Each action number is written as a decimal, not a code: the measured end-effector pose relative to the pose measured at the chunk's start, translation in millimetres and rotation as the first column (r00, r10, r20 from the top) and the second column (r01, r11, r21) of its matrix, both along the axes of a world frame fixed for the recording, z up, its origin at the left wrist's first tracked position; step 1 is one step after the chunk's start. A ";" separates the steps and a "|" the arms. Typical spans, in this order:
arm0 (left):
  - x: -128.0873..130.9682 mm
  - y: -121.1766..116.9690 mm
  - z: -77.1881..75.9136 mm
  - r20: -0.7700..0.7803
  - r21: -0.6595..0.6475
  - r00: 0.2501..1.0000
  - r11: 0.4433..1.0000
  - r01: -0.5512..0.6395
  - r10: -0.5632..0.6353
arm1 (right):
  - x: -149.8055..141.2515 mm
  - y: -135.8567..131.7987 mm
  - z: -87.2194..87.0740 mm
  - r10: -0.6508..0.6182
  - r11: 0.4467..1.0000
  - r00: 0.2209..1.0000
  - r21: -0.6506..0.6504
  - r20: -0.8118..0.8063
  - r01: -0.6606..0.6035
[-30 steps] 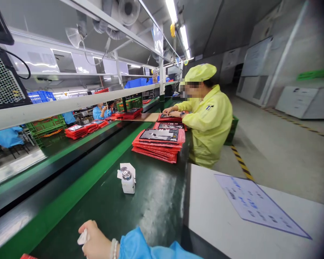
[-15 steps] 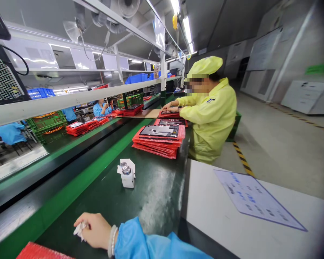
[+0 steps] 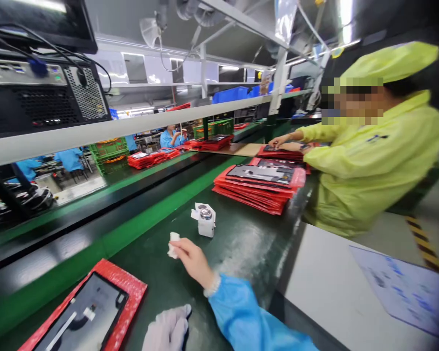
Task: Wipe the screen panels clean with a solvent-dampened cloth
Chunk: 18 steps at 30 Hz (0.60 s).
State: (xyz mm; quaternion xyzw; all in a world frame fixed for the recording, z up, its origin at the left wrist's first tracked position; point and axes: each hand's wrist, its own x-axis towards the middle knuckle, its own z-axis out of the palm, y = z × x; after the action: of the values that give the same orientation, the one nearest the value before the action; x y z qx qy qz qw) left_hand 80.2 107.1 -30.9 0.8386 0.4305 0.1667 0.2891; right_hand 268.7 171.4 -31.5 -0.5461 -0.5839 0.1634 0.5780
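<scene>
My bare right hand, in a blue sleeve with a pale beaded bracelet, pinches a small crumpled white wipe above the dark green bench. Just beyond it stands a white pump bottle with a metal top, a white card behind it. At the bottom edge my left hand, in a whitish glove, is partly cut off; its visible fingers are extended and nothing shows in them. To its left lies a dark flat device panel with white parts on it, on a red bubble-wrap bag.
A stack of red bags with panels sits farther along the bench. A co-worker in yellow handles similar pieces at right. A white board adjoins the bench's right side. A shelf rail crosses above, carrying a computer case.
My view has swung left and down. My right hand, with the wipe, is now nearer the bottle. My gloved left hand and the panel on its red bag have come into view.
</scene>
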 end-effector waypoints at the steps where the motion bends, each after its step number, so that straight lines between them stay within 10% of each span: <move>1: -0.7 2.6 -1.7 0.008 -0.024 1.000 1.000 0.009 -0.008 | 11.6 -10.1 0.4 -0.036 0.998 0.999 0.051 0.024 0.035; 9: -4.7 -2.0 5.3 0.044 -0.063 0.997 0.996 0.059 -0.056 | 147.6 -17.1 67.4 -0.488 0.865 0.798 0.073 0.353 0.497; 18: -6.6 0.0 1.7 0.002 -0.021 0.998 0.998 0.064 -0.064 | 164.9 23.7 74.9 -0.289 0.911 0.750 -0.071 0.595 0.406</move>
State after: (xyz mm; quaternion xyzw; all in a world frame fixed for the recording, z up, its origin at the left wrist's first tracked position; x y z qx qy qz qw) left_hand 73.6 107.1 -29.2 0.8488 0.4051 0.1534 0.3032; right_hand 433.6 195.1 43.4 -0.7228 -0.5987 -0.0625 0.3395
